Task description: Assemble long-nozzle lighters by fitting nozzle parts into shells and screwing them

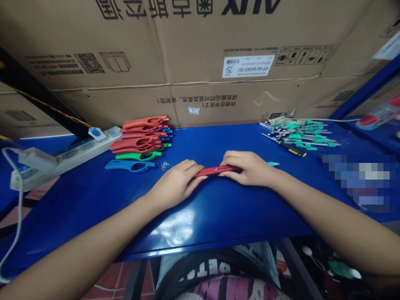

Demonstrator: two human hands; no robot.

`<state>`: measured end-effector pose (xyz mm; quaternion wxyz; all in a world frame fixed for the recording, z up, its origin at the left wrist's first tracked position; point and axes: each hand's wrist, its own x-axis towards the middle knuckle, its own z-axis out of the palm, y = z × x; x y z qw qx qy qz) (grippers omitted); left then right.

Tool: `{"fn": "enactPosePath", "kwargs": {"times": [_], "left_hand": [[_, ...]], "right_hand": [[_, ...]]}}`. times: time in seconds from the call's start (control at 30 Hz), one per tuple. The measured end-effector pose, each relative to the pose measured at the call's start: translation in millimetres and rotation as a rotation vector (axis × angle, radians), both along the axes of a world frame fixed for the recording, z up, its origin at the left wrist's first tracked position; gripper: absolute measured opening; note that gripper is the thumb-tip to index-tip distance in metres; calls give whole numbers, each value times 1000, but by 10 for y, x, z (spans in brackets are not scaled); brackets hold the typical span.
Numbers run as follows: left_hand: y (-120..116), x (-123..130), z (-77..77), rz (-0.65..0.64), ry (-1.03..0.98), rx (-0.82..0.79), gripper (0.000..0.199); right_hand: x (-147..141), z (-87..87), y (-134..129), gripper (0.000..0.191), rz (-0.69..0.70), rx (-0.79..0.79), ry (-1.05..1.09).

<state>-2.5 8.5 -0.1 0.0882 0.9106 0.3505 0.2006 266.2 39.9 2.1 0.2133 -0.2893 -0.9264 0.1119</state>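
Between my hands, a red lighter casing (215, 170) is held level above the blue table, its long narrow side turned up. My left hand (179, 181) has its fingers closed around the left end. Closed on the right end is my right hand (245, 167), which covers that part. A small metallic spot shows near the casing's middle. Just past my right hand, a green-and-metal piece (273, 163) lies partly hidden. Left of my left hand are a blue lighter casing (131, 166), a green one (139, 156) and a stack of red and orange casings (140, 135).
Tiny metal parts (165, 166) lie beside my left hand. A pile of green-and-metal rods (303, 132) and a black-yellow screwdriver (292, 149) lie at the back right. A white power strip (71, 154) runs along the left. Behind stands a large cardboard box (193, 62).
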Motion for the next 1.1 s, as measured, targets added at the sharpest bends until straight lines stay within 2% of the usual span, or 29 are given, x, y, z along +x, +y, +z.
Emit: {"fn": "enactPosePath", "kwargs": {"times": [0.17, 0.4, 0.53, 0.63, 0.7, 0.8, 0.9, 0.97, 1.1], "left_hand": [[-36, 22, 14, 7, -26, 14, 23], [74, -50, 30, 55, -28, 65, 25], [133, -102, 25, 95, -189, 98, 25], [137, -95, 12, 153, -323, 103, 26], [127, -73, -2, 201, -391, 25, 26], [111, -37, -37, 284, -511, -226, 30], [109, -14, -75, 289, -610, -350, 33], [112, -10, -86, 277, -641, -305, 31], [113, -35, -54, 240, -599, -126, 26]], "right_hand": [[-87, -3, -81, 27, -62, 78, 2], [-29, 92, -39, 23, -111, 5, -48], [90, 155, 8, 21, -183, 52, -37], [143, 175, 41, 19, -187, 81, -56], [147, 182, 49, 25, -170, 99, -77], [119, 173, 39, 38, -146, 95, -86], [86, 150, 26, 32, -140, 17, -53], [79, 139, 24, 27, -158, -5, -34], [89, 151, 13, 20, -197, 70, 16]]}}
